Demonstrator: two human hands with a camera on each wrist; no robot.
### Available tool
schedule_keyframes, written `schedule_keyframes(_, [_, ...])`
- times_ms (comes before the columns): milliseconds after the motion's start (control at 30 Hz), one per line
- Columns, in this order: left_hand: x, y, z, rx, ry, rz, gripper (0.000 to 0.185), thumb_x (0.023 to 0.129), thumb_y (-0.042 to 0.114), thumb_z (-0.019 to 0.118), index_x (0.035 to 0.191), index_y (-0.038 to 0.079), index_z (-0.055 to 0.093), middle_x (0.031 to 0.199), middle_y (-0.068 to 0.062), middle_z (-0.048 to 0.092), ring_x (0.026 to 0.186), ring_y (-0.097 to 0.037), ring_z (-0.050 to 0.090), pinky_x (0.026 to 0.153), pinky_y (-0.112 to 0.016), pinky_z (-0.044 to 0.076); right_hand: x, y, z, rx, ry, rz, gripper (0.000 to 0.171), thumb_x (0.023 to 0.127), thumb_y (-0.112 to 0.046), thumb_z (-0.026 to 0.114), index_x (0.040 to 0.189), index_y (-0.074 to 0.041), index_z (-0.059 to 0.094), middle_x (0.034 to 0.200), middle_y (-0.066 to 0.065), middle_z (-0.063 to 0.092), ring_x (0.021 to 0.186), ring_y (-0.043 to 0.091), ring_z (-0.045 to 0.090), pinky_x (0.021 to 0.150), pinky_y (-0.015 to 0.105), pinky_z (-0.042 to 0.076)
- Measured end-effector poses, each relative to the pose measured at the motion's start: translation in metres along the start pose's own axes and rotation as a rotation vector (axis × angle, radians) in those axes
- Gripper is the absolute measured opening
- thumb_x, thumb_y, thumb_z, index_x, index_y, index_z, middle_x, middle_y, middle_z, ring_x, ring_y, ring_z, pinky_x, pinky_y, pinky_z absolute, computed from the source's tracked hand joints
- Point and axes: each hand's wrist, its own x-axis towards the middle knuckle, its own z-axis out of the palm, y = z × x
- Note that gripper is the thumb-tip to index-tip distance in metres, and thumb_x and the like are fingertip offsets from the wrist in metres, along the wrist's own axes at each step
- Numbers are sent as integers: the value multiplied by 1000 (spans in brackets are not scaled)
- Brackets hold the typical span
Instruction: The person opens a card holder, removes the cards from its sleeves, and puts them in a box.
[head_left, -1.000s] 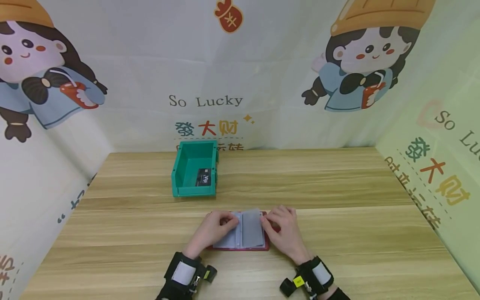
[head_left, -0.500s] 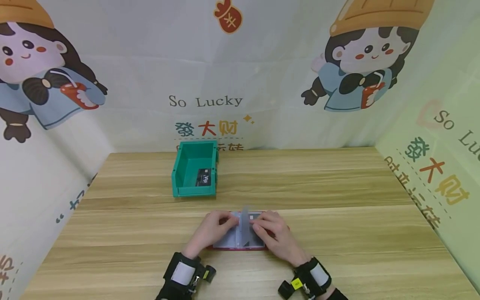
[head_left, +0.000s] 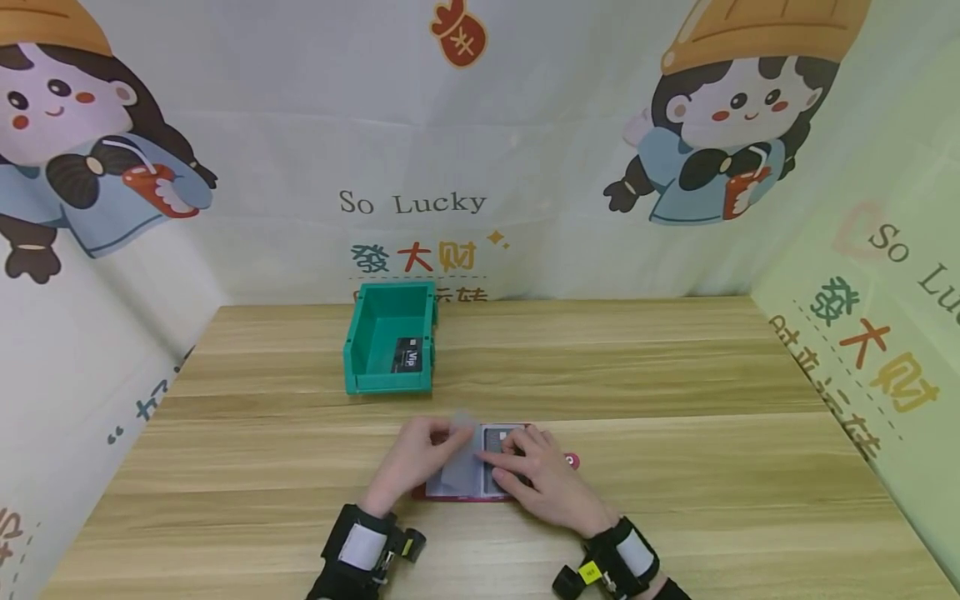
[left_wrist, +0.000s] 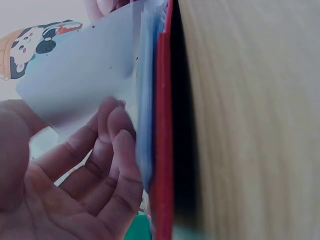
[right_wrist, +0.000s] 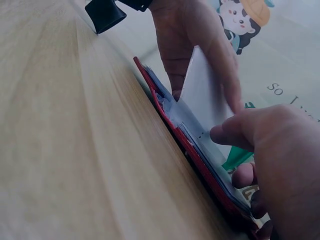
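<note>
The fingers of the left hand (head_left: 417, 457) curl under a translucent sleeve page (head_left: 459, 458) and hold it lifted off the left half of an open red card holder (head_left: 480, 495), thumb on top of the sheet as far as the left wrist view shows; the fingers of the right hand (head_left: 542, 478) lie fairly straight and close together, their tips pressing on the right-hand page, where a dark card (head_left: 497, 442) sits in its pocket. The holder lies flat on the near middle of a pale wood-grain table (head_left: 675, 392), both hands resting on it, each wrist wearing a black strap with a small camera. Well apart from it, toward the back, stands a green plastic bin (head_left: 372, 329) with a black card (head_left: 407, 355) leaning against its right inner wall. The table is closed in on three sides by printed sheets (head_left: 525, 150) showing cartoon girls, the words "So Lucky" and Chinese characters. The holder's right edge is covered by the right hand, with only a small pinkish tab showing beside the hand; the print on the pocketed card is too small to read, and in both wrist views the pages are seen edge-on and partly blurred
</note>
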Motion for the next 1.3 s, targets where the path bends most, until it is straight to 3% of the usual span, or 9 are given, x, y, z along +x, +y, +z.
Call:
schedule_keyframes(100, [0, 0, 0, 19, 23, 20, 19, 96, 23, 68, 88, 7, 76, 69, 2, 59, 63, -9, 47, 56, -21, 35, 0, 0, 1, -9, 21, 0, 29, 101, -25, 58, 127, -24, 71, 100, -7, 51, 95, 9, 40, 85, 30, 30])
schedule_keyframes(233, [-1, 0, 0, 45, 69, -11, 13, 92, 17, 73, 92, 4, 75, 68, 1, 58, 62, -10, 47, 55, -21, 34, -1, 4, 2, -30, 118, -10, 29, 94, -15, 66, 122, -18, 74, 99, -5, 56, 93, 10, 46, 84, 31, 36])
schedule_keyframes(400, [-4, 2, 0, 104, 124, -79, 35, 87, 13, 78, 117, -2, 68, 67, 0, 49, 61, -12, 44, 54, -22, 31, -2, 11, 0, -102, 199, 42, 31, 88, -18, 74, 119, -16, 74, 101, -2, 62, 97, 15, 54, 84, 36, 40])
schedule_keyframes(633, [-8, 5, 0, 118, 142, -147, 52, 86, 12, 79, 131, 0, 57, 73, -5, 50, 65, -16, 46, 57, -25, 35, -3, 16, -7, -126, 112, 237, 51, 89, -40, 73, 131, -12, 67, 107, 2, 63, 104, 22, 53, 90, 41, 35])
schedule_keyframes(833, [-9, 7, 7, 253, 184, -55, 36, 83, 7, 80, 114, 2, 63, 97, -12, 61, 86, -22, 54, 75, -36, 45, -2, 15, -9, -132, 73, 282, 56, 89, -43, 71, 134, -11, 64, 108, 3, 63, 102, 21, 51, 88, 39, 33])
schedule_keyframes(933, [-8, 8, 11, 287, 167, 46, 20, 83, -2, 74, 100, 4, 68, 93, -10, 61, 84, -20, 53, 75, -34, 45, -1, 14, -10, -124, 68, 292, 57, 89, -43, 71, 135, -10, 64, 108, 3, 63, 100, 20, 49, 87, 39, 31])
schedule_keyframes(1033, [-6, 8, 15, 254, 122, 108, 18, 81, -9, 66, 91, 5, 71, 85, -8, 61, 77, -15, 50, 69, -27, 40, -1, 13, -11, -119, 64, 301, 58, 89, -44, 71, 136, -11, 63, 106, 2, 62, 97, 18, 47, 85, 37, 29])
schedule_keyframes(1300, [-3, 9, 18, 206, 64, 56, 15, 84, -4, 66, 91, 5, 76, 79, -3, 62, 70, -12, 49, 62, -22, 38, 0, 12, -11, -111, 65, 300, 58, 88, -45, 72, 135, -11, 64, 101, 0, 59, 92, 16, 43, 84, 36, 27])
